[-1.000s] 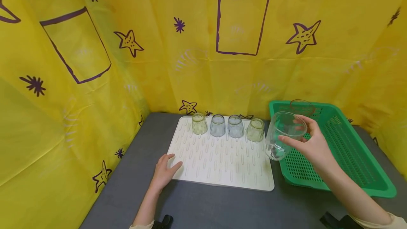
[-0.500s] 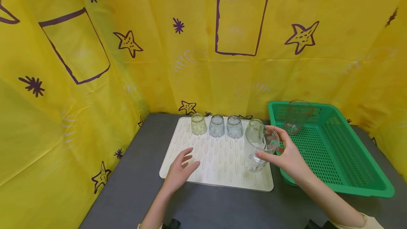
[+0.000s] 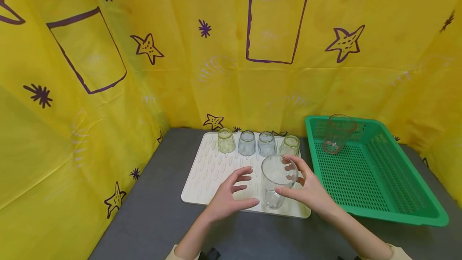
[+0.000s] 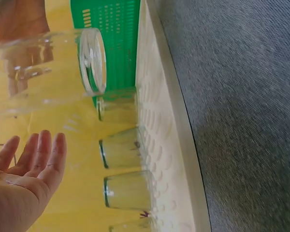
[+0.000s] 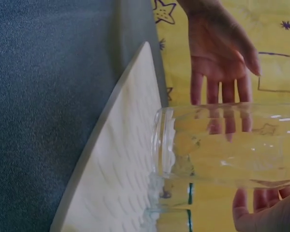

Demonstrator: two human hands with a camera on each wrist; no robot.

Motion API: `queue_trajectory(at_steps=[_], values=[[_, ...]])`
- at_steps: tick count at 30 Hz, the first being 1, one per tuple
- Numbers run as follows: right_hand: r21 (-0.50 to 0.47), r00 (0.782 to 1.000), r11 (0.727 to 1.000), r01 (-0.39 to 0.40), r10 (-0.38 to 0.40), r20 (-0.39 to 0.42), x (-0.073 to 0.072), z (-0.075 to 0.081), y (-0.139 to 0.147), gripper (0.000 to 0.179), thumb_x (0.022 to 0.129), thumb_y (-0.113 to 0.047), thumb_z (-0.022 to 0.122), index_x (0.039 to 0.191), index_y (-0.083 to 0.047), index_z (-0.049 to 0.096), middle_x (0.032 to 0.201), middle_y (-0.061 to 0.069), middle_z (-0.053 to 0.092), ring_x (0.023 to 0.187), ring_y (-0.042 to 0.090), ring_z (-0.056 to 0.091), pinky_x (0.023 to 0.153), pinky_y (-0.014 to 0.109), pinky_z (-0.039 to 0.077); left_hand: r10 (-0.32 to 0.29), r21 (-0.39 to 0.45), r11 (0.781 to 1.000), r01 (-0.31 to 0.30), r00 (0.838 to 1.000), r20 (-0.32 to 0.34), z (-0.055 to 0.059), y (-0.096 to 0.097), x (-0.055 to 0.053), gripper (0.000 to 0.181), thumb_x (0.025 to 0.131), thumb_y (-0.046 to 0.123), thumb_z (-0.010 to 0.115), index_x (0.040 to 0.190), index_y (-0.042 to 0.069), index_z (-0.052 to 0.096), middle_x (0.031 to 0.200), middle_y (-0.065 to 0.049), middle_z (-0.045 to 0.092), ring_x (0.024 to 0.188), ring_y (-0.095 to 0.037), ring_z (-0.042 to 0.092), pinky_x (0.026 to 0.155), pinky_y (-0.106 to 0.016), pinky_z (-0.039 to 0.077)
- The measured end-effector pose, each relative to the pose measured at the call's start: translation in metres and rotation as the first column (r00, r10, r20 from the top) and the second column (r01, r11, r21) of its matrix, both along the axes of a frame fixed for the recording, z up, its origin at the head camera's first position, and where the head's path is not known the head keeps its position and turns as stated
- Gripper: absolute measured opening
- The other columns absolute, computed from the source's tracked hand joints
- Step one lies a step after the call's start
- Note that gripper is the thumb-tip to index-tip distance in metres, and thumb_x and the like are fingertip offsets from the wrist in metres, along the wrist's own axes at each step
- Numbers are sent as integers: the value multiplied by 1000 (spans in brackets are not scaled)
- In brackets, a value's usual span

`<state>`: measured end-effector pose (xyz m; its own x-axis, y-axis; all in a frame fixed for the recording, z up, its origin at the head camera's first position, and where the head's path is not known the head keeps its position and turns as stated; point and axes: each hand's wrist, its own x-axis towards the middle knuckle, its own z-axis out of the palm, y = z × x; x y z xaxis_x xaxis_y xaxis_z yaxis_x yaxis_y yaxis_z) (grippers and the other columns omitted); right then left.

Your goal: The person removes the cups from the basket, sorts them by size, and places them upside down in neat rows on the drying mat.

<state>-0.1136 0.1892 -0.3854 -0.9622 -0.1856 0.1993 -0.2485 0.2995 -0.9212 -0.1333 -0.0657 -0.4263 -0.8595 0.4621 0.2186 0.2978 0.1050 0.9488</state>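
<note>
My right hand (image 3: 304, 187) holds a tall clear drinking glass (image 3: 272, 185) upright, thumb on the near side and fingers on the far side. The glass is over the front right part of a white ridged draining mat (image 3: 202, 189). In the left wrist view, the thick base of this glass (image 4: 93, 62) stands clear of the mat. My left hand (image 3: 229, 196) is left of the glass, fingers spread and palm turned toward it, holding nothing. Along the mat's back edge stand several small tinted glasses, narrow ends up: green (image 3: 226, 143), blue (image 3: 247, 144), blue (image 3: 267, 145) and green (image 3: 290, 144).
A green plastic basket (image 3: 418, 196) stands right of the mat. Inside its back left corner is a tall clear glass with a pinkish rim (image 3: 335, 139). The grey tabletop (image 3: 144, 212) runs to a yellow patterned cloth (image 3: 202, 95) behind and at the left.
My right hand has carried the clear glass left from the basket's edge to above the mat. My left hand has left the mat's left edge and moved right toward the glass.
</note>
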Motion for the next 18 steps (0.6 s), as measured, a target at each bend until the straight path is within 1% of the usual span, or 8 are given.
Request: queue_trajectory(at_steps=[2,6,7,11,13,16,18], values=[[-8,1000,1000,-24,23,-8,0,-2,-3,74,79,-18,81,141,-18,41,133,4,49,117,22,44,96,45,43,-22,0,1000,22,1000,1,1,5,0,75,78,19,83,142,21,44,140,4,50,126,-22,50,101,-37,44],[-15,997,998,-69,68,-34,1,-7,-7,74,79,-16,82,141,-20,42,131,3,49,117,19,45,95,36,46,-56,-8,998,56,998,-10,2,13,-1,78,76,19,84,143,20,44,138,4,51,124,-21,50,100,-38,45],[-14,996,997,-78,77,-42,1,-8,-8,74,79,-16,82,141,-20,42,131,3,48,117,19,45,94,35,46,-60,-15,998,60,998,-9,3,14,-1,79,75,20,85,143,22,43,137,7,51,123,-20,50,100,-37,45],[-4,994,995,-99,98,-54,2,-12,-11,75,78,-18,83,141,-20,43,131,1,48,118,22,45,94,36,47,-64,-42,997,63,998,-27,4,18,-1,79,75,23,85,142,27,43,138,9,51,125,-20,50,99,-36,45],[-2,992,994,-113,113,-59,2,-14,-13,76,77,-19,83,142,-20,43,132,2,48,119,25,45,95,37,47,-60,-55,997,58,998,-32,4,19,-2,79,75,24,85,142,30,43,138,9,51,126,-18,49,99,-37,45],[1,989,991,-131,130,-66,2,-16,-15,77,76,-19,84,142,-21,43,134,5,48,121,29,44,95,35,46,-56,-71,996,53,998,-43,3,21,-2,80,76,27,85,143,31,43,137,4,53,128,-15,48,99,-40,44],[0,988,990,-139,138,-69,2,-18,-16,78,76,-19,84,142,-22,43,135,6,48,122,31,43,95,35,46,-47,-78,996,44,998,-41,2,21,-2,80,75,29,85,143,30,43,136,3,54,126,-13,48,98,-41,45]])
